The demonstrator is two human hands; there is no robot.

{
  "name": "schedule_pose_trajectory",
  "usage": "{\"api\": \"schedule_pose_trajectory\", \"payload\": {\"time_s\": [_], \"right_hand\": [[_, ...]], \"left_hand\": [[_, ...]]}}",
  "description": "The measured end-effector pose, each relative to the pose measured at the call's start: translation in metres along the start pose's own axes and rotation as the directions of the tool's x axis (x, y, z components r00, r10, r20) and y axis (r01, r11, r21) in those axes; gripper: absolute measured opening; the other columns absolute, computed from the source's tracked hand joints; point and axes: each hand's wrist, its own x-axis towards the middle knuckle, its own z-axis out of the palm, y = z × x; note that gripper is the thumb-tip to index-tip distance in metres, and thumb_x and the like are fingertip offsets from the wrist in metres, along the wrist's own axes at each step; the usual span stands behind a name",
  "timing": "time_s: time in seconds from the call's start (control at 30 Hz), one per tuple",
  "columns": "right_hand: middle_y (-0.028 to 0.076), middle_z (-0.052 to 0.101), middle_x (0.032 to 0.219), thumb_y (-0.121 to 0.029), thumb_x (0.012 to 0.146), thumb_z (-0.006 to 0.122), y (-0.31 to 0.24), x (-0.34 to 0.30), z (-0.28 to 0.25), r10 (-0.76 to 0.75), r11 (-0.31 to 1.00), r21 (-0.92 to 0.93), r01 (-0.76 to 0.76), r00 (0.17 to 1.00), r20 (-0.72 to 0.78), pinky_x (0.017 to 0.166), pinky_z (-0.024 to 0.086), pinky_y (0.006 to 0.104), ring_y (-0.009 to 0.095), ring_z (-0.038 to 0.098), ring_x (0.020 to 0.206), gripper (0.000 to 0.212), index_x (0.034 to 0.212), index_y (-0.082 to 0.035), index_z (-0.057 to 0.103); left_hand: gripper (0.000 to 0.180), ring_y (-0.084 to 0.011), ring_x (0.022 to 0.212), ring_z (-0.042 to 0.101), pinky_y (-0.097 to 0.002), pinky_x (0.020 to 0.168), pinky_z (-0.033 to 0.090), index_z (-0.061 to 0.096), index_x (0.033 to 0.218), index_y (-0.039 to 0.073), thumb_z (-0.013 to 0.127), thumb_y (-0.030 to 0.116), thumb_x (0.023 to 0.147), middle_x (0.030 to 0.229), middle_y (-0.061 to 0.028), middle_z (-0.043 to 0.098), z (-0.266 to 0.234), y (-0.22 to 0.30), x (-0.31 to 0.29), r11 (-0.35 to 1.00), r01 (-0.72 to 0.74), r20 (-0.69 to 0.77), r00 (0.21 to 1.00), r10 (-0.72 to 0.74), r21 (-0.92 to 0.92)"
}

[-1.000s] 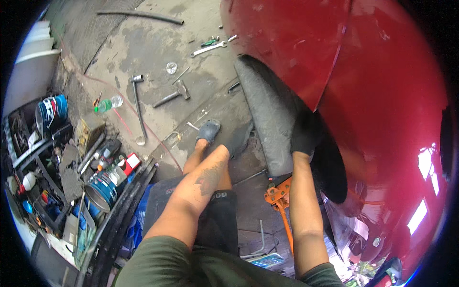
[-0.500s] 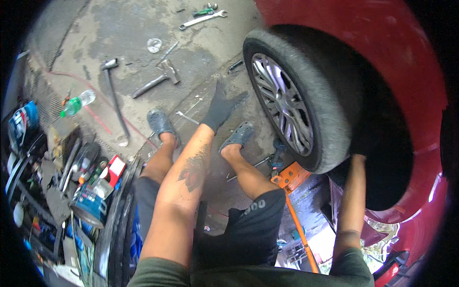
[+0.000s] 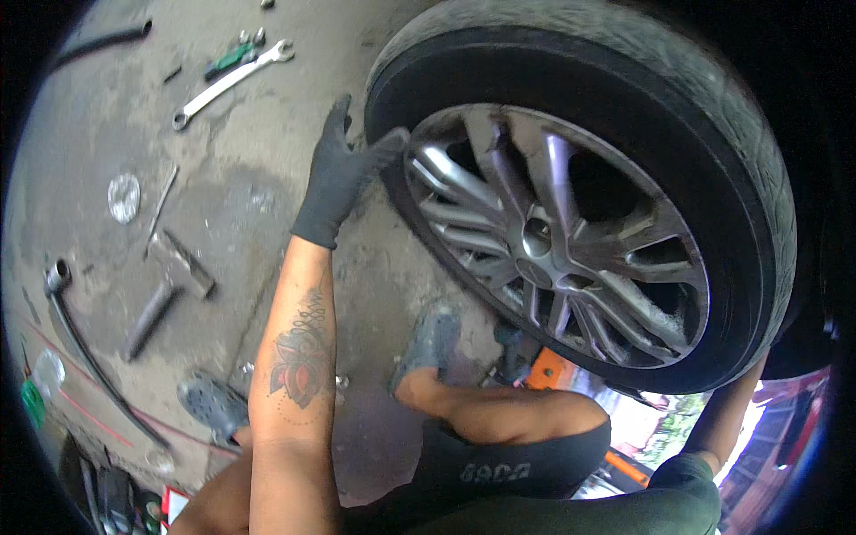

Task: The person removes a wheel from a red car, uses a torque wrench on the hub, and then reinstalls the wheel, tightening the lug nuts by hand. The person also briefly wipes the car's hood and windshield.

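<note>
A large car wheel (image 3: 539, 250), a black tyre on a silver spoked rim, fills the right half of the head view. My left hand (image 3: 339, 183), in a dark glove, is beside the tyre's left edge. Its fingers are spread, with nothing in them; the fingertips overlap the rim's edge in the picture, and I cannot tell whether they touch. On the lower right, my right forearm (image 3: 733, 412) reaches up behind the tyre, which hides that hand and whatever it touches.
On the concrete floor at left lie a combination wrench (image 3: 234, 85), a green-handled tool (image 3: 229, 61), a hammer (image 3: 169, 290), a long socket wrench (image 3: 98, 357) and a clear round plastic piece (image 3: 124, 198). An orange metal part (image 3: 551, 369) stands below the wheel, near my clog (image 3: 430, 339).
The view has turned and come closer to the wheel, which now looks larger and shows its rim more squarely. My left hand has come up beside the tyre's left side, still open.
</note>
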Motion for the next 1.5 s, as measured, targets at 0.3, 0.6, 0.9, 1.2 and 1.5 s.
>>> {"api": "schedule_pose_trajectory", "payload": {"time_s": [0.3, 0.6, 0.9, 1.2, 1.5], "right_hand": [[0.015, 0.061, 0.089, -0.032, 0.088, 0.059, -0.161, -0.187, 0.169, -0.514, 0.493, 0.793, 0.357, 0.855, -0.066, 0.067, 0.043, 0.0507, 0.038, 0.057, 0.079, 0.027, 0.084, -0.006, 0.062], [0.013, 0.060, 0.086, -0.031, 0.087, 0.060, -0.282, -0.303, 0.441, -0.544, -0.837, 0.500, -0.223, 0.232, -0.806, 0.066, 0.043, 0.0511, 0.038, 0.055, 0.077, 0.025, 0.083, -0.006, 0.062], [0.014, 0.059, 0.087, -0.029, 0.087, 0.060, -0.361, -0.356, 0.486, -0.494, -0.846, 0.414, -0.337, 0.201, -0.846, 0.068, 0.042, 0.0498, 0.037, 0.054, 0.078, 0.024, 0.085, -0.006, 0.061], [0.015, 0.058, 0.088, -0.027, 0.086, 0.061, -0.328, -0.351, 0.456, -0.500, -0.858, 0.425, -0.288, 0.284, -0.818, 0.071, 0.040, 0.0483, 0.036, 0.053, 0.080, 0.022, 0.087, -0.004, 0.060], [0.015, 0.057, 0.089, -0.024, 0.085, 0.062, -0.298, -0.335, 0.442, -0.482, -0.876, 0.442, -0.193, 0.334, -0.810, 0.074, 0.039, 0.0467, 0.036, 0.052, 0.082, 0.021, 0.089, -0.003, 0.060]], "left_hand": [[0.064, -0.0206, 0.116, 0.051, -0.0331, 0.100, 0.038, 0.043, 0.133, 0.002, 0.069, 0.036, 0.086, 0.126, -0.0120, 0.056, 0.021, 0.000, 0.015, 0.961, -0.131, 0.194, 0.964, 0.180, -0.242], [0.075, -0.0223, 0.122, 0.041, -0.0414, 0.095, 0.042, 0.026, 0.146, 0.017, 0.045, 0.063, 0.090, 0.139, -0.0065, 0.042, -0.008, 0.001, 0.006, 0.969, -0.248, 0.250, 0.939, 0.236, 0.018], [0.069, -0.0219, 0.106, 0.056, -0.0343, 0.092, 0.044, 0.046, 0.122, -0.007, 0.065, 0.048, 0.086, 0.114, -0.0184, 0.059, 0.012, 0.072, -0.022, 0.934, -0.313, -0.071, 0.942, 0.328, 0.170], [0.045, -0.0114, 0.086, 0.050, -0.0256, 0.077, 0.042, 0.056, 0.114, 0.003, 0.059, 0.042, 0.092, 0.097, -0.0021, 0.059, 0.040, 0.093, -0.001, 0.955, -0.294, -0.048, 0.954, 0.296, 0.041], [0.067, -0.0174, 0.090, 0.059, -0.0301, 0.080, 0.047, 0.051, 0.120, -0.004, 0.069, 0.046, 0.081, 0.103, -0.0118, 0.063, 0.052, 0.099, 0.030, 0.962, -0.269, 0.035, 0.962, 0.270, -0.038]]}}
